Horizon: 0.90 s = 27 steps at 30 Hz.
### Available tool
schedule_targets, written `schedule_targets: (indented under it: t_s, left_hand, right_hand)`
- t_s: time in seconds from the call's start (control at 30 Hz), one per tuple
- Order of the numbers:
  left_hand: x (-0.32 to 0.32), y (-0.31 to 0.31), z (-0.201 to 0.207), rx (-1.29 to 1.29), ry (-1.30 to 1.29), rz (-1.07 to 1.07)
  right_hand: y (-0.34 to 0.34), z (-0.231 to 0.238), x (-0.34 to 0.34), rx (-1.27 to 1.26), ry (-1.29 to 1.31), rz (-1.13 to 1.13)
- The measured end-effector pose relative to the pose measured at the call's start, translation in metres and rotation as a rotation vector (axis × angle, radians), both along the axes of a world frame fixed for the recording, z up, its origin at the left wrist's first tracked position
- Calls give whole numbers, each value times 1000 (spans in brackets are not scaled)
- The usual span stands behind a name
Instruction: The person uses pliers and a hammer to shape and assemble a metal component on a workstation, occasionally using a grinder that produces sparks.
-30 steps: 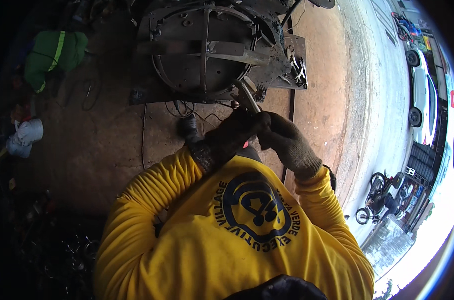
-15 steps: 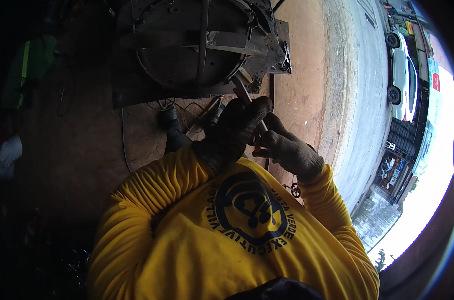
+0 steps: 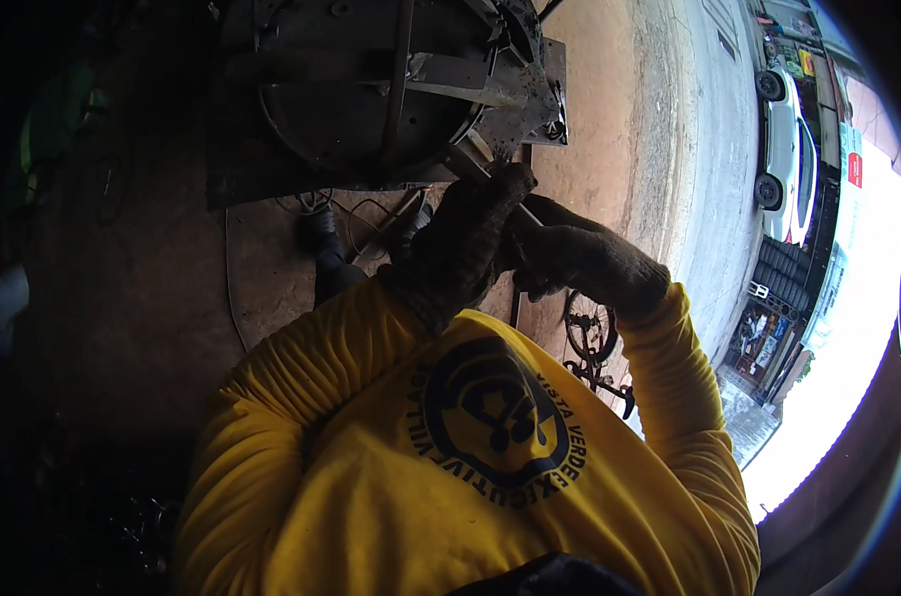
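Observation:
Both my hands wear dark knit work gloves and meet in front of my chest. My left hand [image 3: 462, 238] is closed around a narrow flat metal bar [image 3: 473, 167], whose far end slants up to the edge of a dark steel worktable [image 3: 272, 195]. Close on its right, my right hand [image 3: 594, 263] has its fingers curled at the near end of the same bar; that end is hidden in the glove. On the table lies a round metal frame [image 3: 401, 89] with crossing flat bars, just beyond my hands.
Metal scraps [image 3: 545, 109] lie at the table's right corner. Below it, a person's shoe [image 3: 316, 223] and cables [image 3: 230, 288] are on the brown floor. A bicycle [image 3: 591, 333] stands beyond my right forearm. A white car [image 3: 788, 149] is parked across the road.
My right hand has turned, its back now more upward and wrist farther right. The view has shifted slightly, and more of the bicycle shows. My left hand keeps its hold on the bar.

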<state>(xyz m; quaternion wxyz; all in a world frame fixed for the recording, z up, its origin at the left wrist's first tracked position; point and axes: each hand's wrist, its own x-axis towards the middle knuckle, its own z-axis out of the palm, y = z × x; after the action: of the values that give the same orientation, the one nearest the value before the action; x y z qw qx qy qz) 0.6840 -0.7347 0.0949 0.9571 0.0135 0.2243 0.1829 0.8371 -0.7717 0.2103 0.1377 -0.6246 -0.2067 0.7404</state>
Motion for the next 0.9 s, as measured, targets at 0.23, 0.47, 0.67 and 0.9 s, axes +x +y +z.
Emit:
schedule_targets:
  t_s: [0.23, 0.47, 0.67, 0.9]
  left_hand:
    - [-5, 8, 14, 17, 96, 31]
    - [-2, 9, 1, 23, 29, 14]
    - [2, 11, -9, 31, 14, -34]
    - [2, 9, -3, 29, 98, 17]
  right_hand:
    - [14, 13, -13, 22, -60, 52]
    - [18, 13, -10, 90, -130, 188]
    - [28, 20, -21, 7, -197, 132]
    - [19, 48, -44, 463, -941, 653]
